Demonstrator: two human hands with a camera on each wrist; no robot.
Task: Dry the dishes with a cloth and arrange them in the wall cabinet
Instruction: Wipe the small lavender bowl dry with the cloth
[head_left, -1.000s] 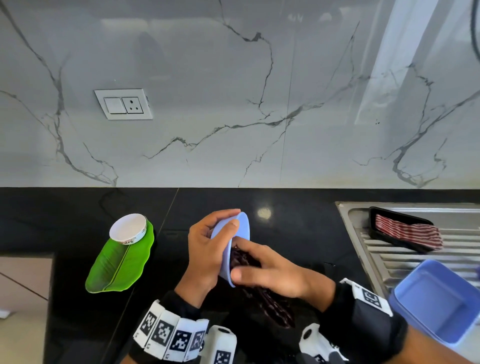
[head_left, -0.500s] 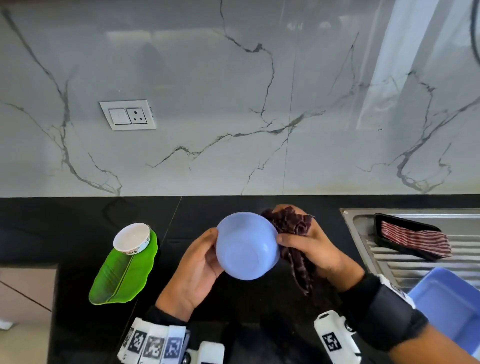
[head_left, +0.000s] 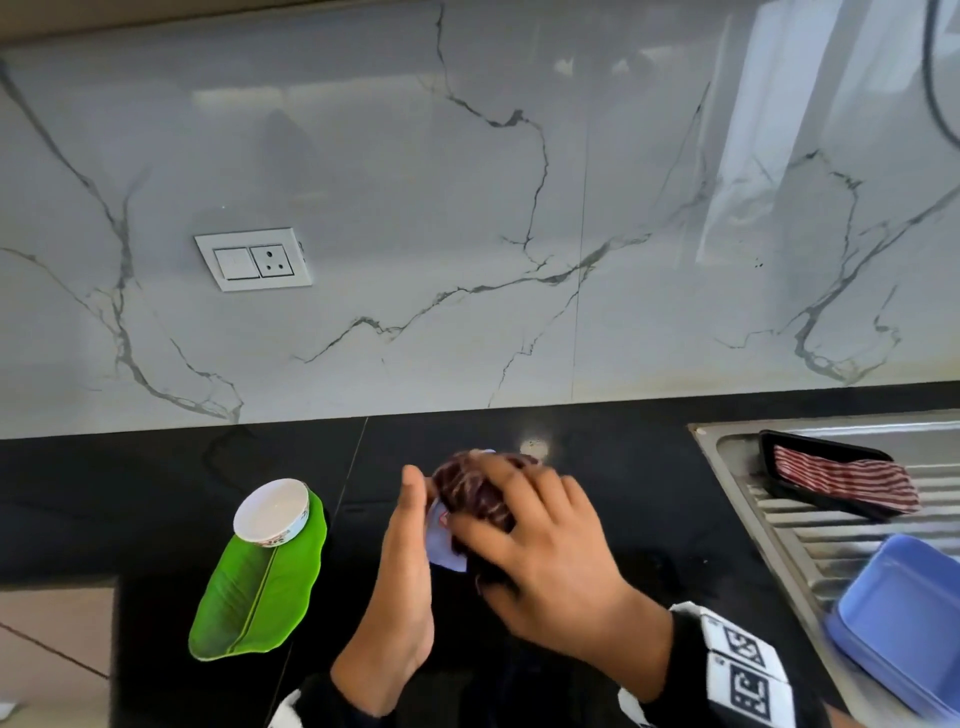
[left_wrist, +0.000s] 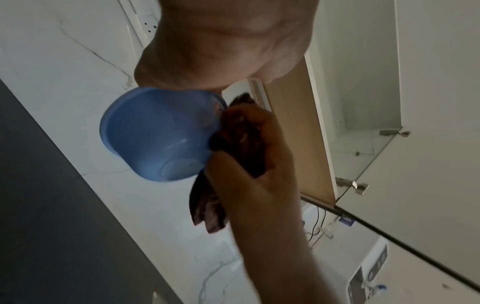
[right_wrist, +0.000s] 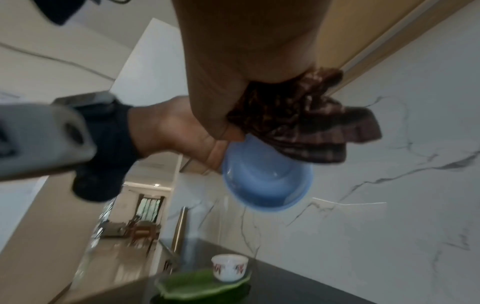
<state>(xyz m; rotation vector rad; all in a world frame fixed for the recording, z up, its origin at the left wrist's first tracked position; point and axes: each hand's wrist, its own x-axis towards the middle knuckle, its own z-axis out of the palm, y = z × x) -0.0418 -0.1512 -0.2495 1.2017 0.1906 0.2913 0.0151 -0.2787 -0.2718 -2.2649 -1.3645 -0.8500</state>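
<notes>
Cloth (head_left: 475, 491) now atop bowl (head_left: 441, 540), under right hand (head_left: 545, 561); left hand (head_left: 405, 571) alongside.

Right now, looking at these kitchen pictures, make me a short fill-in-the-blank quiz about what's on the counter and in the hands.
1. The right hand presses a dark cloth against a bowl whose color is ____.
2. The white cup sits on a green plate shaped like a ____.
3. The striped cloth lies in a black ____ on the drainboard.

Missing words: blue; leaf; tray
</notes>
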